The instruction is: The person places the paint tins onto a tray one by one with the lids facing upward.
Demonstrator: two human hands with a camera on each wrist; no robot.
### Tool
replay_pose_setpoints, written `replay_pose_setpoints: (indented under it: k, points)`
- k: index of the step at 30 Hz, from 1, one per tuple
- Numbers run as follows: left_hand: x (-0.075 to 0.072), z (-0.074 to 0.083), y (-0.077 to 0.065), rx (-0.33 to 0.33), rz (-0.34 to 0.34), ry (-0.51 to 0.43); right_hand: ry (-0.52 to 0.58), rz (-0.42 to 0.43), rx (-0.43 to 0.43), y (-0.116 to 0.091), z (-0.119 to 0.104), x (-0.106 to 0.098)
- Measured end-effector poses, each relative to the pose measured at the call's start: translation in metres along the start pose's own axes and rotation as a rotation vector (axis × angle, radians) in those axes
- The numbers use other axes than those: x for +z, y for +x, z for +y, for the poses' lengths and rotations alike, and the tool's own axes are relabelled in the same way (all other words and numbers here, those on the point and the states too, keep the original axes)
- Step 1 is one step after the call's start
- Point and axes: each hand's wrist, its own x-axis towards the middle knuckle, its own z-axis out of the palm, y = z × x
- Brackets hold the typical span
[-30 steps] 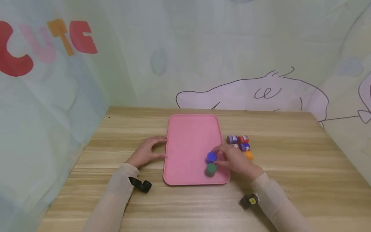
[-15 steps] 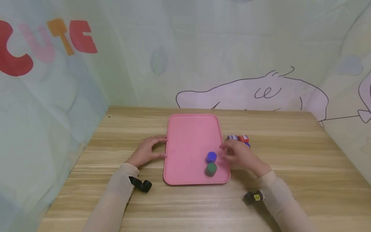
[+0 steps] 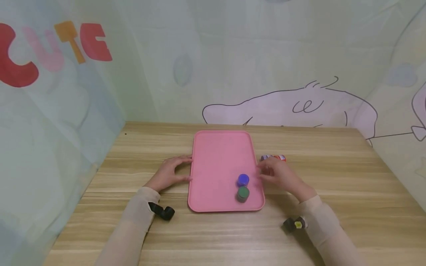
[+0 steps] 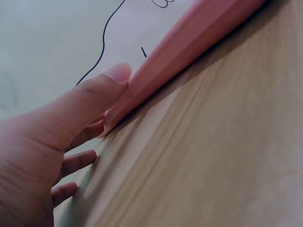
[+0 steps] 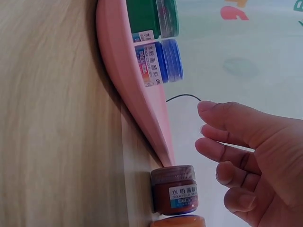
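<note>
A pink tray [image 3: 219, 155] lies on the wooden table, with a blue paint jar [image 3: 243, 180] and a green paint jar [image 3: 243, 194] standing near its right front corner. My left hand [image 3: 168, 173] rests against the tray's left side, thumb and fingers spread, the thumb tip on the rim in the left wrist view. Over the tray's right rim hovers my right hand [image 3: 281, 175], its fingers loosely bent and nothing between them. In the right wrist view a brown paint jar [image 5: 174, 196] sits below those fingers, and an orange paint jar [image 5: 180, 221] shows beside it.
Behind my right hand, a purple jar [image 3: 266, 157] and a red jar [image 3: 281, 157] lie on the table to the tray's right, partly covered by the hand. A printed cloth wall [image 3: 159, 74] rises along the table's back and left edges.
My right hand has let go of the blue jar and drawn back rightward to the tray's rim, now covering more of the loose jars. The left hand and the tray have stayed put.
</note>
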Motion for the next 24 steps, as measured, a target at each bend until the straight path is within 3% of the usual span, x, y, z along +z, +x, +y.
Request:
replay_pose_setpoints:
  k: [13, 24]
  points:
    - [0.000, -0.001, 0.001, -0.011, -0.009, -0.002, -0.120, 0.047, 0.050, -0.001, 0.007, -0.002]
    - [0.000, -0.001, 0.000, -0.012, -0.010, -0.012, -0.216, 0.033, 0.072, -0.002, 0.011, -0.001]
